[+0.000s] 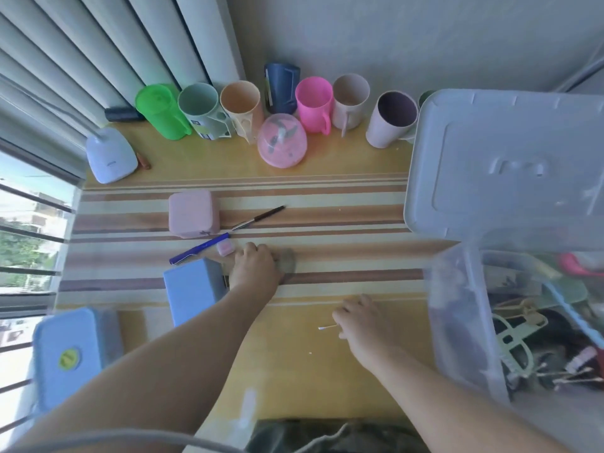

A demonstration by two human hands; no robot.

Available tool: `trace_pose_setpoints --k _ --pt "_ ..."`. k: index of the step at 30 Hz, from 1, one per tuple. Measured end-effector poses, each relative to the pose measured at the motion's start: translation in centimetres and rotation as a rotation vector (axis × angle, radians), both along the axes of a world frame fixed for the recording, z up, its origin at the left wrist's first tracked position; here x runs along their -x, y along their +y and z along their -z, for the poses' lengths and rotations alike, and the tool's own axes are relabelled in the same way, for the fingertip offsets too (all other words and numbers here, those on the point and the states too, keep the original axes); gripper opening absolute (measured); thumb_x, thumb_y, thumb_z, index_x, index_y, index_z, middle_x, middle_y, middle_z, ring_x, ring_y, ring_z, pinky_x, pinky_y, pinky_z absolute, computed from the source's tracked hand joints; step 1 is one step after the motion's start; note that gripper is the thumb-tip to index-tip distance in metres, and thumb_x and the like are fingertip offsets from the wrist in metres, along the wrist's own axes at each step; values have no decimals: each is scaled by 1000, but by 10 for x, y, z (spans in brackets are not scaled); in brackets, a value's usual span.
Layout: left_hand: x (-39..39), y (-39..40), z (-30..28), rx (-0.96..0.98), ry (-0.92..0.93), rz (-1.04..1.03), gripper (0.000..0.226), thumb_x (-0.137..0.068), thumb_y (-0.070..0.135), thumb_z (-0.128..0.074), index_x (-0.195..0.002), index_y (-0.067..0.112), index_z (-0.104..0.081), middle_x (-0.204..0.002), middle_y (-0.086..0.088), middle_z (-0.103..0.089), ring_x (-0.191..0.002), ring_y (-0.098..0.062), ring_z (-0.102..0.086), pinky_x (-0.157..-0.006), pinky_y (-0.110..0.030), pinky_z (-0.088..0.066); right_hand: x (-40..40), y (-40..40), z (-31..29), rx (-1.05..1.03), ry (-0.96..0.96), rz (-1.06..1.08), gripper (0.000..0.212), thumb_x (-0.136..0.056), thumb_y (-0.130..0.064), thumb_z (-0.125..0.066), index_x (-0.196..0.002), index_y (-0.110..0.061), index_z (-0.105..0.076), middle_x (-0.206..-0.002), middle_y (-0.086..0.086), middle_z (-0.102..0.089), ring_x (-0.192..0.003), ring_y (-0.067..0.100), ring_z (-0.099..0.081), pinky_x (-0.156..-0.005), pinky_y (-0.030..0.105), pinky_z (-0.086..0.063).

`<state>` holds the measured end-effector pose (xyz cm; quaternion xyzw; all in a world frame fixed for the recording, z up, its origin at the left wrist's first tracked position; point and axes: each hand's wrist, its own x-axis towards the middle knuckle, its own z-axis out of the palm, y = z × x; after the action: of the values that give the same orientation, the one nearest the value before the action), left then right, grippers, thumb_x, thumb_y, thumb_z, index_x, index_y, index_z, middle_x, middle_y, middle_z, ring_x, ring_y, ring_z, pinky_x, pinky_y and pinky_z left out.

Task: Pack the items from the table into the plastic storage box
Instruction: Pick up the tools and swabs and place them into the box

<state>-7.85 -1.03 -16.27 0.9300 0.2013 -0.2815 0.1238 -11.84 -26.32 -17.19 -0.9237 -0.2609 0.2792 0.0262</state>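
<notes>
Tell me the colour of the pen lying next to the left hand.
The pen is dark blue, seen in the head view.

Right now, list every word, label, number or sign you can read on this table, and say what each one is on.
No text here can be read.
Teal cup: a printed label, too blurred to read.
Navy container: a label strip on its side, too blurred to read.
Blue lidded box: a round yellow sticker, its marking too small to read.
White lamp base: a faint mark, unreadable.
</notes>
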Motion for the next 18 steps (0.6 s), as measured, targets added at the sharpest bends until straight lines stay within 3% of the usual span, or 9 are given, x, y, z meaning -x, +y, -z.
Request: trace_pose_setpoints --k 5,11,15,18 --pt "8 -8 4 16 3 32 51 -92 42 -73 -126 9 -55 -124 -10 -52 -114 -30 -53 -93 -41 -51 0 1 -2 -12 -37 7 15 -83 -27 -87 -83 -22 -73 -93 -5 -62 -98 26 -55 -71 37 -38" --pt "20 -17 -7 88 -53 -22 11 -97 29 -67 -104 22 -62 -95 -2 -67 -84 -24 -61 -73 -40 -55 2 2 -9 52 65 -51 8 -100 -19 -66 -107 -20 -70 -118 -3 -53 -120 27 -44 -93 40 -42" --pt "25 -24 -29 186 -134 -43 7 -98 25 -66 -103 29 -68 -94 5 -71 -80 -14 -62 -68 -32 -52 -13 4 -49 -143 -10 6 19 -105 -32 -59 -103 -18 -73 -111 -2 -53 -111 25 -49 -86 39 -51" --pt "16 -41 -64 291 -266 -110 7 -96 28 -70 -101 31 -73 -94 11 -73 -85 -9 -66 -73 -27 -53 -30 -7 -95 -390 -121 75 14 -98 -26 -69 -90 -17 -75 -101 -3 -58 -102 27 -52 -78 43 -53"
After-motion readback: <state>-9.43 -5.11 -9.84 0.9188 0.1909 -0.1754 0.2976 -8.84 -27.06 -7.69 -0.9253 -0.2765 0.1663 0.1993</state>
